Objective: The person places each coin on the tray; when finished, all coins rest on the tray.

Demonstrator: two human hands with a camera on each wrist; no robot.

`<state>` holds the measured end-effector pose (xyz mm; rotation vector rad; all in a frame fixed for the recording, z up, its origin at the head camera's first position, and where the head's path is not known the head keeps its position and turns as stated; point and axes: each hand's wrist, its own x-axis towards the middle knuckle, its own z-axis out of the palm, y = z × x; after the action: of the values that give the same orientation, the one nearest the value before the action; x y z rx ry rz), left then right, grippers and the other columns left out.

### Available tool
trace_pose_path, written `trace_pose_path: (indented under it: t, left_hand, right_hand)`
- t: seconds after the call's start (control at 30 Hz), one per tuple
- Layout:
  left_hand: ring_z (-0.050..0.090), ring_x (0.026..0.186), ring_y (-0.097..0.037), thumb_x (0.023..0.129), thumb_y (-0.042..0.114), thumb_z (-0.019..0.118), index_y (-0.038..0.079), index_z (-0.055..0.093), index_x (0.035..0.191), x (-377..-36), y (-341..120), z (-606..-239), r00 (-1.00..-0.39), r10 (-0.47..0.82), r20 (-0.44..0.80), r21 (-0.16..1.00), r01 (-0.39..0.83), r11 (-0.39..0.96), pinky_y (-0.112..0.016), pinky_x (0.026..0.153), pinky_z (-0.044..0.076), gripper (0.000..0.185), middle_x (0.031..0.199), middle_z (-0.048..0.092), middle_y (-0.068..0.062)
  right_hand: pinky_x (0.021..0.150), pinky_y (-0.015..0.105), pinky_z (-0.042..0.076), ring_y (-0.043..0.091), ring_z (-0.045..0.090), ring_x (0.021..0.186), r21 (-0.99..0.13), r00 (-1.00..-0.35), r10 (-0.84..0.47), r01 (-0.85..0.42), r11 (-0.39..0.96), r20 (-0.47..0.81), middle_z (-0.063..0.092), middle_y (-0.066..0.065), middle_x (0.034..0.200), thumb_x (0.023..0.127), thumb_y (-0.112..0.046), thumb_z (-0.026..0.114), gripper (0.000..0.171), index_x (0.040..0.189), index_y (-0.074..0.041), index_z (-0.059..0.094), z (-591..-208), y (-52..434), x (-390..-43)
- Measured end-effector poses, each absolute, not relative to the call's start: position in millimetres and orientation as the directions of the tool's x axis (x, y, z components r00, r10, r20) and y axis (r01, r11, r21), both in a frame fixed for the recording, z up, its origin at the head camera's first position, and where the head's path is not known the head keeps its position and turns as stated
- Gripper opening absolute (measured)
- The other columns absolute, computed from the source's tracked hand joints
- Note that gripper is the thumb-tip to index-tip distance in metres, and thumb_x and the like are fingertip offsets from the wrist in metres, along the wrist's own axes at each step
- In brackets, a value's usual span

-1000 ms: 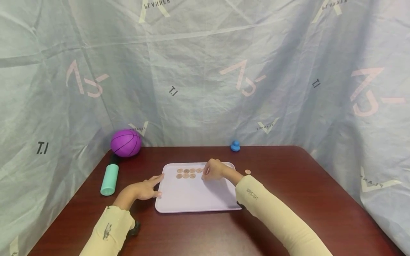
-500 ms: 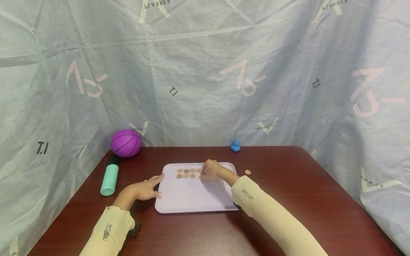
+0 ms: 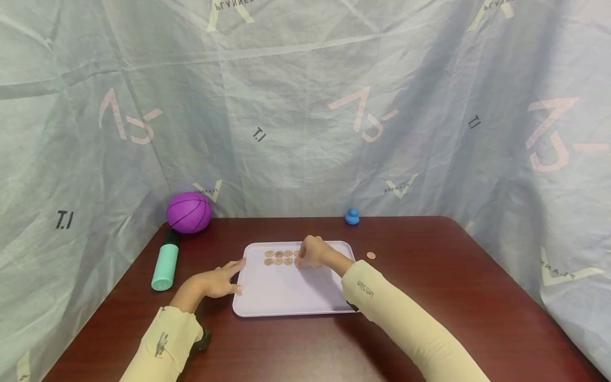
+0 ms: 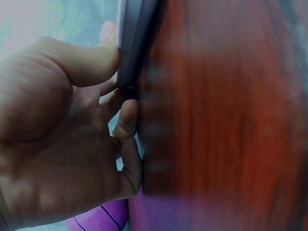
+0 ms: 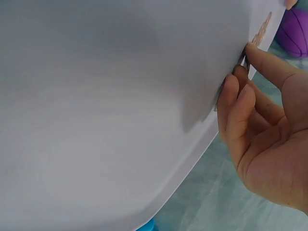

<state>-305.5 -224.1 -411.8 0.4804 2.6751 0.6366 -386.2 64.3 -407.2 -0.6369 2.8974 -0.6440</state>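
Both arms come in from the near edge of the bench (image 3: 429,276), sleeves down to the wrists. The left hand (image 3: 216,281) lies low on the bench right at the tray's (image 3: 286,297) left edge, fingers stretched out and relaxed. The index tip reaches the tray's far-left corner, and in the left wrist view the thumb (image 4: 82,60) and a finger press against the rim, so it's touching the tray without wrapping round it.

The right hand (image 3: 314,252) is out over the far part of the tray, forearm angled in from the near right, knuckles up and fingers curled down onto the tray surface at the right end of the coins (image 3: 279,258). The right wrist view shows the fingertips (image 5: 250,50) bunched against the tray right beside the coin rows. Looks like a pinch, but honestly I can't tell whether there's a coin in there, since the hand covers that spot from the head view.

The coins sit in two short rows along the far side of the tray, neatly side by side. One loose coin (image 3: 371,255) lies on the bench just right of the tray.

Other stuff: a purple ball (image 3: 189,212) in the far-left corner, a teal tube (image 3: 164,263) lying near it on the left, and a small blue duck (image 3: 352,217) at the far edge.
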Motion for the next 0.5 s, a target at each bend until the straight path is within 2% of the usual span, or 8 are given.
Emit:
trace_pose_path:
  t: [0.5]
  left_hand:
    - [0.02, 0.138, -0.06, 0.093, 0.023, 0.066, 0.002, 0.021, 0.157, -306.5, -223.2, -412.6, -0.887, 0.389, -0.248, 0.478, 0.237, 0.846, -0.069, 0.11, 0.018, 0.08, 0.158, 0.022, -0.026]
  right_hand:
    - [0.067, 0.025, 0.053, 0.011, 0.062, 0.077, -0.365, -0.915, -0.403, -0.367, 0.856, -0.025, 0.07, -0.005, 0.083, 0.076, -0.021, 0.086, 0.012, 0.081, -0.014, 0.078, -405.4, 62.3, -389.3]
